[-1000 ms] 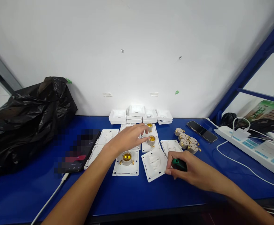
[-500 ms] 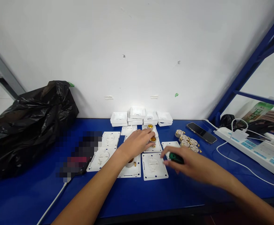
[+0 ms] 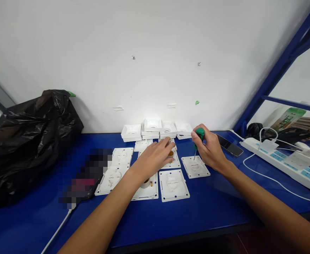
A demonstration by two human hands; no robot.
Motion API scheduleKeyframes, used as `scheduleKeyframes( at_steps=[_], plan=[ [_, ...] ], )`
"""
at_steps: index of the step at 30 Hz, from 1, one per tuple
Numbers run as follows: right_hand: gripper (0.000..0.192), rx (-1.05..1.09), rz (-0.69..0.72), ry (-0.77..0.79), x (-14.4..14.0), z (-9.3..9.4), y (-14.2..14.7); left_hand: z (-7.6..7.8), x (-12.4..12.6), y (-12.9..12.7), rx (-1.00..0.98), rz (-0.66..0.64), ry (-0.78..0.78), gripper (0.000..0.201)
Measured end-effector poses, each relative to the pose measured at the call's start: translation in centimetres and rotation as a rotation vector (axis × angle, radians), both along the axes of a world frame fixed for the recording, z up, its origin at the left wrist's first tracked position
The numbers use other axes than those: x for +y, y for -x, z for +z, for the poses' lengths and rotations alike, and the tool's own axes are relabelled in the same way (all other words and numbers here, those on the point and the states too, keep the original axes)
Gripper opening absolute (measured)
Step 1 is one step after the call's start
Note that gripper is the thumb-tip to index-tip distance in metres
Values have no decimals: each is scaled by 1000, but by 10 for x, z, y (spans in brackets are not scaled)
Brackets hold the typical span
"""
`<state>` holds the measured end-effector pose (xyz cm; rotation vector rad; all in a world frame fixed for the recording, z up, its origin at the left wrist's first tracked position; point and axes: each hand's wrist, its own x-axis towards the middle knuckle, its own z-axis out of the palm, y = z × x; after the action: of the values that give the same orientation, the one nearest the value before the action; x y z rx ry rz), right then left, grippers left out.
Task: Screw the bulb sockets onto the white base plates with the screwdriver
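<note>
The right hand (image 3: 210, 150) is closed around a green-handled screwdriver (image 3: 198, 137), held upright with the handle top under the thumb and the thin shaft pointing down. The tip stands at or just above a white square plate (image 3: 197, 168) lying flat on the blue table (image 3: 210, 204); contact cannot be confirmed.

The left hand (image 3: 155, 157) reaches forward with fingers loosely bent, palm down, over a white plate that carries a lamp socket (image 3: 170, 153) with a brass inside. The fingertips are at that socket; whether they grip it cannot be told. A second socket (image 3: 145, 183) sits on a plate under the left wrist, mostly hidden.

Another bare plate (image 3: 173, 184) lies just in front, between the two forearms. Two more plates (image 3: 118, 165) lie to the left, next to a blurred dark device (image 3: 88, 173) with a white cable.

At the back, against the wall, stands a row of white box shells (image 3: 155, 127). A phone (image 3: 230, 145) lies just beyond the right hand. A power strip (image 3: 284, 160) with cables lies far right. A black plastic bag (image 3: 28, 141) fills the left end of the table.
</note>
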<state>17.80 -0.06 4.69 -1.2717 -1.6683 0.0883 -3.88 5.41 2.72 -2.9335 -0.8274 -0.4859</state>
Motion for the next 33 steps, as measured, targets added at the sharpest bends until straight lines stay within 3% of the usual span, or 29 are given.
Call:
scheduleKeyframes(
  at_steps=[4, 9, 15, 26, 33],
  plan=[
    [26, -46, 3, -34, -4, -4, -6, 12, -10, 1, -8, -119, 155, 23],
    [24, -28, 23, 47, -3, -5, -8, 9, -12, 1, 87, -136, 284, 19],
    [27, 16, 60, 97, -2, -8, -6, 3, -14, -4, 100, -142, 238, 4],
    [27, 99, 127, 236, -6, -10, 1, -4, -12, -10, 132, -125, 151, 6],
    [27, 160, 255, 285, -11, -11, 3, -8, -11, -9, 105, -125, 168, 2]
  ],
)
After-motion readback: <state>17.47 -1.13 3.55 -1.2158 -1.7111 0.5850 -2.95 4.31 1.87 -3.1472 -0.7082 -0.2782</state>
